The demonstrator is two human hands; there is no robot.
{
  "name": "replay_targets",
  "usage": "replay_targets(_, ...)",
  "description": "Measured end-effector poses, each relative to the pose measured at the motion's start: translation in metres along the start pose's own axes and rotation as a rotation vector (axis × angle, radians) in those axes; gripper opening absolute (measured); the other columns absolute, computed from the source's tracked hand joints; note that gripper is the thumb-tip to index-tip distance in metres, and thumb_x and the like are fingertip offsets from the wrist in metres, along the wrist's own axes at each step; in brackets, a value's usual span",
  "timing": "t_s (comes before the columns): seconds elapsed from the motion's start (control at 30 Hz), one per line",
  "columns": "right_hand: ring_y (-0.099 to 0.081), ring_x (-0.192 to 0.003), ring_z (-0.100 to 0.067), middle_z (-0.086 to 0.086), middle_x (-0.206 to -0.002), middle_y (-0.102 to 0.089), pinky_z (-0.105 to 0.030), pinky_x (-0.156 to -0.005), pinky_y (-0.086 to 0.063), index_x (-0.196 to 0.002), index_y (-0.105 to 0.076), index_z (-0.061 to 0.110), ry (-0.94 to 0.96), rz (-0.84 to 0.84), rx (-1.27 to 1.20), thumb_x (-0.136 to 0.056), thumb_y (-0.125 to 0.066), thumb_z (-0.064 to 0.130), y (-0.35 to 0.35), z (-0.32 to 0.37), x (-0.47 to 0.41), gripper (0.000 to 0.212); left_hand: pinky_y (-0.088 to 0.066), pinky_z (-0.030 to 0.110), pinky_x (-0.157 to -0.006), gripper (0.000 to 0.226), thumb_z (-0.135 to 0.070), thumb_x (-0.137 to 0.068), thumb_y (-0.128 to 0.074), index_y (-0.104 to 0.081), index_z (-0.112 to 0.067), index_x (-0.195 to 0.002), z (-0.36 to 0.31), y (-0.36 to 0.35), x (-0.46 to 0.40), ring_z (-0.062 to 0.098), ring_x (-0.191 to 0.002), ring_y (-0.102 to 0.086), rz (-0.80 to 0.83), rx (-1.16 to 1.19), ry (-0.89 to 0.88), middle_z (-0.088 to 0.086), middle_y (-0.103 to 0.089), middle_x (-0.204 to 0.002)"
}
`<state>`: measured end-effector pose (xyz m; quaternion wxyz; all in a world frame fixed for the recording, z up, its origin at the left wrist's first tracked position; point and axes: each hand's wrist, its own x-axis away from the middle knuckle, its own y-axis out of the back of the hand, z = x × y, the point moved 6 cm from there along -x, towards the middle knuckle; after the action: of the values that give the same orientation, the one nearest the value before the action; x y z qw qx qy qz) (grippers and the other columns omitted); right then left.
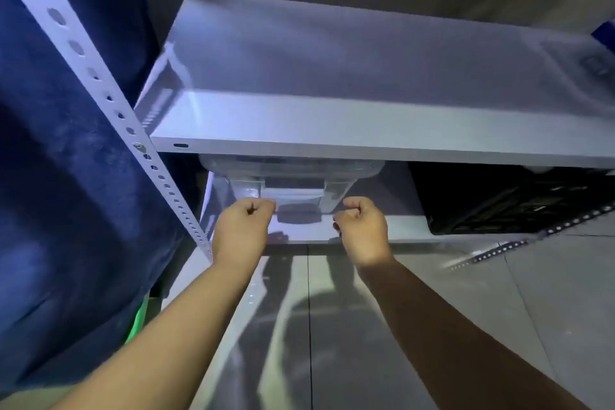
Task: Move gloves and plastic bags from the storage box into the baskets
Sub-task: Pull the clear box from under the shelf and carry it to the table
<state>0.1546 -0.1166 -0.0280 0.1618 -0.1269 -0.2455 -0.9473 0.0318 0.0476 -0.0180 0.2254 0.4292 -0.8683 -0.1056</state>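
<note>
A clear plastic storage box [293, 191] with a lid stands on the lower shelf [402, 226], tucked under the upper shelf board. Its contents do not show through the blur. My left hand [244, 226] is curled into a fist just in front of the box's lower left corner, with its knuckles at the box's front. My right hand [362, 226] is curled the same way by the lower right corner. Nothing shows inside either fist. A black lattice basket [506, 203] sits on the same shelf to the right of the box.
The white upper shelf board [366, 140] overhangs the box and hides its back. A perforated metal upright [100, 83] runs down the left, with dark blue cloth [66, 176] beside it. Grey tiled floor [432, 326] lies below my arms.
</note>
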Motion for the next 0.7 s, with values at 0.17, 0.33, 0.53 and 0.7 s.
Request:
replay_targets(0.17,-0.058,-0.079,-0.016,-0.005,-0.091,-0.062,-0.037,-0.078,-0.054,-0.131,-0.04,0.012,-0.039,-0.022,-0.278,-0.087,-0.052,0.005,-0.024,-0.024,-0.03,0.046,-0.049,0.033,-0.066,0.026,-0.018,-0.086,-0.055,-0.055,-0.009,-0.062,0.027,-0.02,-0.037,0.023,-0.07,-0.051,-0.059,0.43,0.094,0.011,-0.057,-0.071)
replay_targets(0.33,-0.061,-0.079,-0.01,-0.002,-0.088,-0.063,-0.018,-0.067,-0.052,-0.124,-0.047,0.007,-0.045,-0.029,-0.666,-0.087,-0.061,0.005,-0.037,-0.026,-0.051,0.039,-0.056,0.025,-0.071,0.016,-0.017,-0.085,-0.063,-0.059,-0.015,-0.069,0.041,-0.025,-0.061,0.013,-0.071,-0.063,-0.155,0.771,0.286,0.004,-0.065,-0.077)
replay_targets(0.53,-0.064,-0.089,-0.016,-0.009,-0.102,-0.065,-0.032,-0.093,-0.05,-0.11,-0.058,0.007,-0.111,0.037,-1.019,-0.092,-0.051,-0.001,-0.039,-0.024,-0.055,0.02,-0.058,0.027,-0.077,0.02,-0.014,-0.085,-0.063,-0.065,-0.012,-0.105,0.036,-0.026,-0.067,0.017,-0.092,-0.066,-0.092,0.984,0.275,0.006,-0.069,-0.101)
replay_targets(0.7,-0.069,-0.08,-0.012,-0.006,-0.089,-0.071,-0.024,-0.078,-0.054,-0.092,-0.062,0.011,-0.167,0.019,-1.038,-0.092,-0.053,0.005,-0.031,-0.028,-0.044,0.01,-0.054,0.021,-0.077,0.014,-0.02,-0.088,-0.061,-0.061,-0.016,-0.075,0.029,-0.02,-0.046,0.007,-0.067,-0.061,-0.158,0.859,0.291,0.0,-0.063,-0.074)
